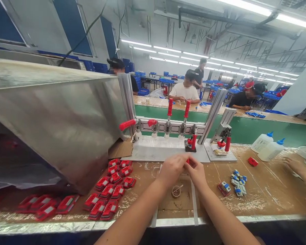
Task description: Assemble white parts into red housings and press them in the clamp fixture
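Note:
My left hand and my right hand meet above the bench, just in front of the metal clamping fixture. Between their closed fingers shows a bit of a small red plastic part; the fingers cover most of it. Below them, a small round dish with a thin stick in it rests on a brown board. The fixture carries a row of red-handled toggle clamps, and one at its right end sits over a black block.
Many red plastic housings lie to the left, beside a large metal duct. To the right are white-and-blue pieces, a red piece and two bottles. Another person's hand reaches in at the right edge.

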Motion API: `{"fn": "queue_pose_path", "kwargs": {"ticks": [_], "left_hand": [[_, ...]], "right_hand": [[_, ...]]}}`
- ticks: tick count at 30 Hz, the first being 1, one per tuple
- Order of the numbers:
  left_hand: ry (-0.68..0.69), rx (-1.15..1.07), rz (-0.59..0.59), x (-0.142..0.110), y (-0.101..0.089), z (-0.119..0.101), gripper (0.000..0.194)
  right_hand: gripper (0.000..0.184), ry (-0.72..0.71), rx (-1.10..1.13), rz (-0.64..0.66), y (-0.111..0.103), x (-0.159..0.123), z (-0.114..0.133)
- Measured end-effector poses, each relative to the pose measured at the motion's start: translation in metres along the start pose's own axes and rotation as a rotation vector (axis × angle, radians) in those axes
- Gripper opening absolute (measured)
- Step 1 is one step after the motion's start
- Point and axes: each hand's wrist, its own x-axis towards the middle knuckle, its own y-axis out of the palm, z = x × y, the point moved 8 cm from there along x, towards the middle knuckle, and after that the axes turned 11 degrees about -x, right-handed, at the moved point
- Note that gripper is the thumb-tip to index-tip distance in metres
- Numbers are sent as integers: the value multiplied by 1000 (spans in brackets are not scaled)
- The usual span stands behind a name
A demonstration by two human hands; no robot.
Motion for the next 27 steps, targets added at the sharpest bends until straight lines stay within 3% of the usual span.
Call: {"fn": "queue_pose_path", "kwargs": {"ticks": [4, 7, 10, 12, 15, 19, 23, 27], "left_hand": [[-209, -349, -2, 8, 8, 20, 37], [-311, -487, 23, 12, 22, 42, 36], [-390, -516, 7, 21, 29, 71, 34], [-444, -470, 11, 31, 29, 92, 33], [-457, -392, 85, 51, 30, 112, 32], [-419, -382, 170, 76, 40, 116, 36], [-380, -485, 270, 91, 71, 104, 42], [-386, -450, 292, 95, 91, 103, 44]], "right_hand": [[63, 32, 87, -30, -12, 0, -2], [70, 24, -57, 12, -25, 9, -5], [56, -73, -401, -165, -59, 32, 7], [47, -115, -514, -276, -76, 54, 19], [47, -88, -464, -197, -74, 85, 28], [43, -95, -311, -124, -66, 94, 45], [50, -104, -107, -39, -62, 85, 61], [53, -94, -71, 19, -60, 82, 67]]}}
